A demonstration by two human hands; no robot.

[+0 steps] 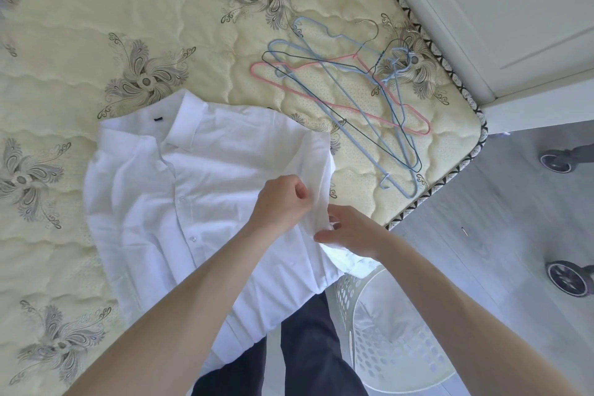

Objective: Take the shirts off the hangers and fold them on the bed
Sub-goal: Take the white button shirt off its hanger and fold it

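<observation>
The fingers (pixel 300 191) of the left hand (pixel 279 202) are curled together, pinching the white sleeve (pixel 316 199) near its outer edge, while the right hand (pixel 348 230) pinches the same strip of cloth just below, thumb and fingertips closed on it. Both hands hold the sleeve where it lies along the right side of the white shirt (pixel 180 190).

The shirt lies front up on the bed (pixel 80 42), collar pointing away from the person, buttons done up down the middle, its lower part hanging over the near edge of the mattress against the person's dark trousers. It is off its hanger, and the fold seems only just begun, with the sleeve being brought in across the body.

Beyond the shirt, near the corner of the mattress, a loose pile of empty hangers (pixel 353 87) lies tangled, blue, pink and dark wire together. A white laundry basket (pixel 385 331) stands on the floor just beside the person's legs.

The likely trouble is the overhanging hem: its weight could drag the shirt towards the floor as the sleeve is pulled, skewing the fold. A tug on thin cloth may also bunch the front and leave creases.
</observation>
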